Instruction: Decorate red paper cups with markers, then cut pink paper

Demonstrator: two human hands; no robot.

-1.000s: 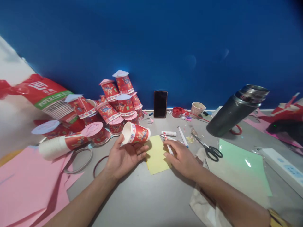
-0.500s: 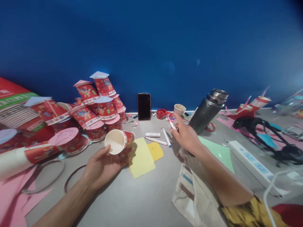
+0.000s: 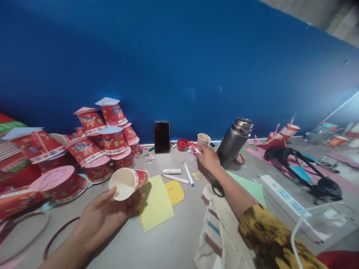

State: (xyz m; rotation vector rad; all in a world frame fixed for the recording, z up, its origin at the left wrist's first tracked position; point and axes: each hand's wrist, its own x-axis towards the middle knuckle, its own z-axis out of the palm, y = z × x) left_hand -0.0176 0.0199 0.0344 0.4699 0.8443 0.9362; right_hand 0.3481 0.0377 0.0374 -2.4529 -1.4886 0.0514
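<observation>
My left hand is closed round a red patterned paper cup, tipped on its side with its pale inside facing me. Further back, the fingers of my right hand pinch a marker, mostly covered by the hand. Just beyond those fingers stands a small pale cup, with a red roll of tape to its left. Two white markers and a white glue stick lie between my hands. Yellow paper is beside the held cup.
Stacked red cups with paper tops fill the left side. A phone leans on the blue wall. At right are a dark steel bottle, scissors, green paper, a power strip and a black strapped device.
My right hand has reached further back with the marker, down near the small pale cup. My left hand still holds the paper cup. The camera view has turned slightly right and tilted up.
</observation>
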